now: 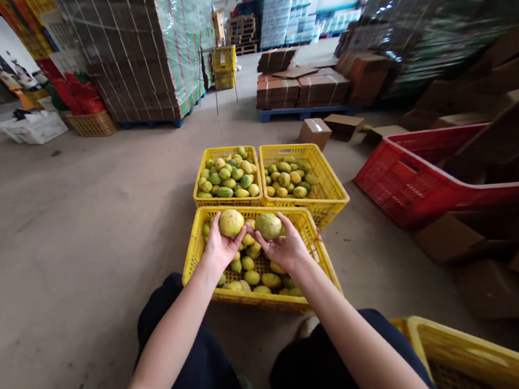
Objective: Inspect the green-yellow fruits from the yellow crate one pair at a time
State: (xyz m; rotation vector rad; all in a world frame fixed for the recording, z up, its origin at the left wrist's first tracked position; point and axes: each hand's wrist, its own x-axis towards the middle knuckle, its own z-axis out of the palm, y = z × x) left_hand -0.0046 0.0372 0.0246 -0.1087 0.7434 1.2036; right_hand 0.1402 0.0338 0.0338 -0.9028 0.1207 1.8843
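Note:
My left hand [222, 244] is closed round a pale yellow round fruit [231, 222] with small dark specks. In my right hand [287, 245] rests a greener round fruit [268, 225], gripped between thumb and fingers. Both fruits are held side by side above the near yellow crate [199, 240], their exact kind unclear. Several yellow-green fruits [251, 277] lie loose in that crate, partly hidden by my hands. Behind it, a left yellow crate [201, 203] is heaped with green and yellow fruits [225, 173]. The right yellow crate [326, 177] holds a lower layer of similar fruits [285, 179].
Another yellow crate [417, 342] stands by my right leg. A red crate [409, 182] and open cardboard boxes [459, 239] crowd the right. Farther off are flat cardboard stacks [303, 88] on a blue pallet [285, 114] and a tall wrapped stack [142, 51].

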